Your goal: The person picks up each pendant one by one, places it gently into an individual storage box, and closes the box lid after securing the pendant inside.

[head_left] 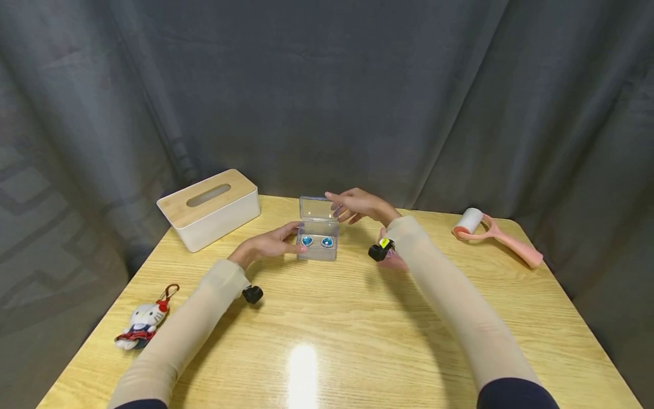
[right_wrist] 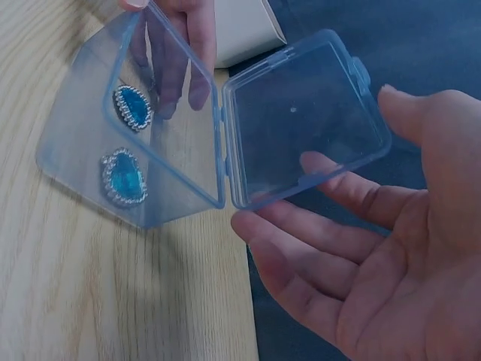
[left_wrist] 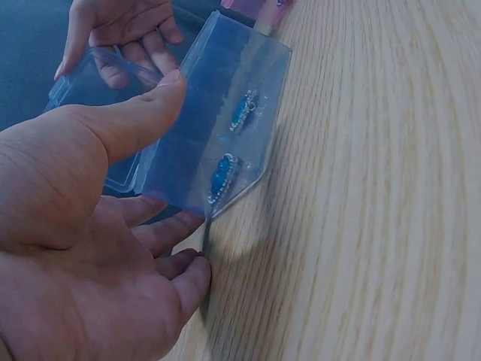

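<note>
Your left hand (head_left: pixel 265 245) grips the small clear plastic box (head_left: pixel 318 245) holding two blue heart-shaped gems (head_left: pixel 317 241); your right hand (head_left: pixel 357 205), relaxed, seemingly touches its raised lid (head_left: pixel 319 208).

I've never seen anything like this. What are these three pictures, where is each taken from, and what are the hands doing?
No machine here: a person works with bare hands, wearing three cameras. The wide picture comes from the head; the two close ones come from each wrist. On the wooden table sits a small clear plastic box with its lid swung open. Inside lie two blue heart-shaped gems. The left hand holds the box's side; the right hand touches the lid with relaxed fingers. Around them: a tissue box, a pink lint roller and a plush keychain.
</note>
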`<action>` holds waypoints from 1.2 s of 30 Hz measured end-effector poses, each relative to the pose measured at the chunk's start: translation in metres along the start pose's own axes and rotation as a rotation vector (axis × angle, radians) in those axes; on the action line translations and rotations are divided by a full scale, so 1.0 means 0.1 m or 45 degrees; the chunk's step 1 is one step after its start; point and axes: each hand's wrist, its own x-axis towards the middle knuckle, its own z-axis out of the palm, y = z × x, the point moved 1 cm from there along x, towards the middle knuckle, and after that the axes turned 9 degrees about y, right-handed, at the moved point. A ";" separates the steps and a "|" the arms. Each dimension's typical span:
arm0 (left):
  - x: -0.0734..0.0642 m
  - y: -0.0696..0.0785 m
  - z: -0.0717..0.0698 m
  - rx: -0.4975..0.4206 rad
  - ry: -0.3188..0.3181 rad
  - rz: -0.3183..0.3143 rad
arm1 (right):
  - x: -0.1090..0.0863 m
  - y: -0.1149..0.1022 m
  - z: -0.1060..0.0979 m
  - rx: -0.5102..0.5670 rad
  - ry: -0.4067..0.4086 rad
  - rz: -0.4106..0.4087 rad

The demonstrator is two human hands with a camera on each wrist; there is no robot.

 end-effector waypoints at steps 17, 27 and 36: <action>0.00 0.02 -0.01 0.029 -0.003 0.003 | -0.15 0.13 0.22 -0.204 -0.004 -0.219; -0.02 0.04 -0.05 0.017 -0.058 -0.012 | -0.23 0.17 0.50 -0.359 0.110 -0.334; 0.04 0.01 -0.04 0.047 -0.036 -0.019 | -0.29 0.20 0.56 -0.473 0.188 -0.373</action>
